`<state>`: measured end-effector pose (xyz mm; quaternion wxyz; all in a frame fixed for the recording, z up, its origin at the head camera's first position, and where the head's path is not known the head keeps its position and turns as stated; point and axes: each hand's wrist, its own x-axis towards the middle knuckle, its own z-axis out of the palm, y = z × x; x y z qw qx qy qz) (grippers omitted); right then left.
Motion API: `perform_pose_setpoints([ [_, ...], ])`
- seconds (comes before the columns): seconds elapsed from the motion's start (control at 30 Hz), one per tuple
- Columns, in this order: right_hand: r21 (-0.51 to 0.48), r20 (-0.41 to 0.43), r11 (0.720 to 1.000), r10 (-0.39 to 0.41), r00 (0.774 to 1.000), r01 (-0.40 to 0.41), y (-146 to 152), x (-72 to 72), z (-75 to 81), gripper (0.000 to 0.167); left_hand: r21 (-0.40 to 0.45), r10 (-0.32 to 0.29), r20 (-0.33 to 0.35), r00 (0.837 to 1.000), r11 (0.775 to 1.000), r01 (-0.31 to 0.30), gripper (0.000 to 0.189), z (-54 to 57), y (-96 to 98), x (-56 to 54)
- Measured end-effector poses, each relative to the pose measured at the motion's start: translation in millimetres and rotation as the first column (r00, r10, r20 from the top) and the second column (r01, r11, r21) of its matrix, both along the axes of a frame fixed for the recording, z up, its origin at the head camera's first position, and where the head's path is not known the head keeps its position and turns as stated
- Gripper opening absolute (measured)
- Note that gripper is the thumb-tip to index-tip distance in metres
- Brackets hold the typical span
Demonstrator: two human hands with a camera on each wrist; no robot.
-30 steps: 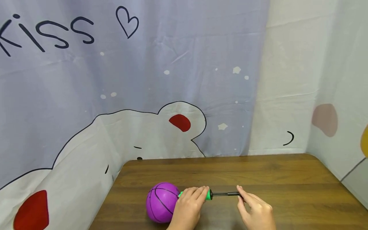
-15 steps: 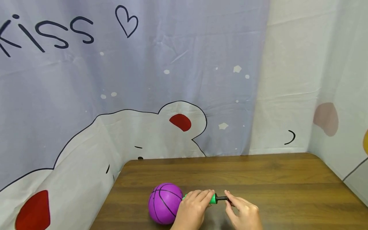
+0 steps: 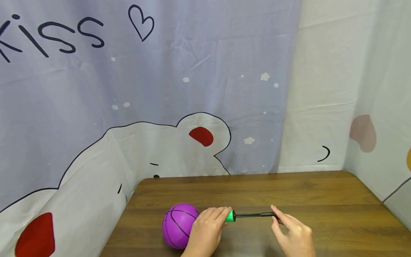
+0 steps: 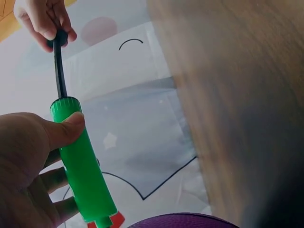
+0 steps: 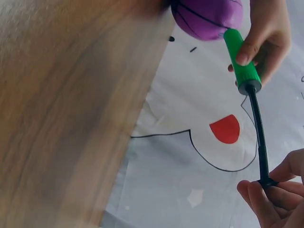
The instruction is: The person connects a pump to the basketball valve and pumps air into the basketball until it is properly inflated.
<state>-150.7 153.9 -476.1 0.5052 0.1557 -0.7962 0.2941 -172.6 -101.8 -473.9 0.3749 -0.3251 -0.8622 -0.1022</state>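
A green hand pump with a black rod is held sideways between my two hands. My left hand grips the green barrel, thumb laid along it in the left wrist view. With fingers and thumb, my right hand pinches the small black handle at the rod's outer end. The rod is drawn well out of the barrel. A purple ball with black lines sits just left of the left hand, and the barrel's narrow end meets it in the right wrist view.
All this is over a brown wooden table. Behind and to the left hangs a printed cloth with bear drawings, and a pale cloth runs along the right side.
Half a second ago the rod was pushed mostly in; now my right hand has moved right and drawn it out again. The left hand and ball have shifted slightly left.
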Motion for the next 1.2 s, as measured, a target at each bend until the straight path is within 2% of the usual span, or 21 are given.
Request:
perform_pose_setpoints([
  [0.1, -0.013, 0.039, 1.0, -0.003, 0.999, 0.003, 2.0, 2.6, 2.5, 0.032, 0.004, -0.003, -0.002, 1.0, 1.0, 0.003, 0.051, 0.2, -1.4, 0.0],
  [0.17, -0.015, 0.036, 1.0, 0.003, 0.999, -0.002, 1.6, 3.2, 2.7, 0.028, 0.006, -0.005, -0.002, 1.0, 1.0, 0.005, 0.051, -0.1, -1.4, 0.4],
  [0.27, -0.009, 0.007, 1.0, 0.011, 1.0, -0.01, -1.8, 2.5, 1.5, 0.024, -0.001, -0.006, -0.023, 1.0, 1.0, 0.006, 0.051, -1.5, 0.0, 0.6],
  [0.43, 0.026, -0.077, 0.999, 0.036, 0.996, -0.034, -14.9, -2.8, -4.8, 0.036, -0.026, -0.02, -0.063, 0.998, 0.999, 0.018, 0.05, -4.9, 5.4, 0.7],
  [0.57, 0.041, -0.079, 0.997, 0.067, 0.995, -0.064, -29.8, -3.1, -10.9, 0.028, -0.039, -0.018, -0.077, 0.997, 0.999, 0.015, 0.049, -7.3, 9.9, 1.8],
  [0.7, 0.059, -0.047, 0.994, 0.096, 0.994, -0.093, -41.7, -1.3, -15.1, 0.025, -0.076, -0.018, -0.055, 0.998, 0.997, 0.013, 0.05, -8.1, 14.6, 3.8],
  [0.83, 0.078, -0.05, 0.991, 0.113, 0.992, -0.109, -48.8, -2.0, -17.1, 0.026, -0.095, -0.024, -0.033, 0.999, 0.995, 0.021, 0.051, -8.0, 18.9, 5.3],
  [1.07, 0.062, -0.033, 0.987, 0.151, 0.988, -0.149, -49.5, -2.5, -21.6, 0.024, -0.109, -0.022, 0.001, 1.0, 0.994, 0.022, 0.049, -7.0, 20.2, 6.5],
  [1.2, 0.041, -0.013, 0.985, 0.17, 0.985, -0.17, -46.7, -1.6, -18.8, 0.035, -0.09, -0.022, 0.011, 1.0, 0.996, 0.023, 0.046, -5.8, 19.3, 5.8],
])
